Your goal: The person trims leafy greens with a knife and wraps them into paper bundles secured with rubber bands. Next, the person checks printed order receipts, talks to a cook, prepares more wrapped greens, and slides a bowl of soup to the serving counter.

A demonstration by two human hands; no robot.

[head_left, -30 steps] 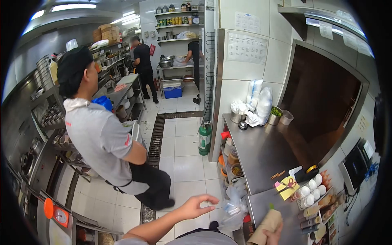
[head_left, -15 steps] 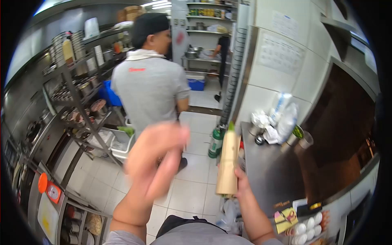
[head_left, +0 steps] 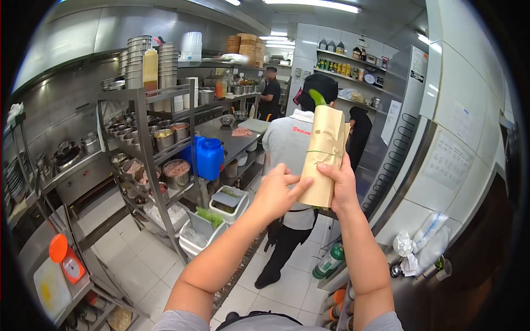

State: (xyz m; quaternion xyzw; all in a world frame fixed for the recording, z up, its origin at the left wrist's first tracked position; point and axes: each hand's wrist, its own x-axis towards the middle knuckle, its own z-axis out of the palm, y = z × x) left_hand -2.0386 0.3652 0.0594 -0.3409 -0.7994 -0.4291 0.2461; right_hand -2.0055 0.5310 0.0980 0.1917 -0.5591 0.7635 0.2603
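Raised in front of me is a brown paper roll (head_left: 323,140) with a thin band around its middle. A green vegetable tip (head_left: 317,97) sticks out of its top; what else is inside is hidden. My right hand (head_left: 343,185) grips the lower right side of the roll, thumb across the front. My left hand (head_left: 280,192) is at the lower left of the roll, fingers apart and partly bent. One of its digits reaches to the paper and appears to touch it; it holds nothing that I can see.
A co-worker in a grey shirt (head_left: 284,146) stands just ahead. At left, a metal rack (head_left: 144,138) holds pots and bottles, with white bins (head_left: 196,234) below. A green cylinder (head_left: 329,262) is on the floor at right, near a steel counter (head_left: 461,298). Further people work behind.
My right hand has lifted the roll up and forward. My left hand has moved right, from apart to beside it. The view has tilted up and turned left.
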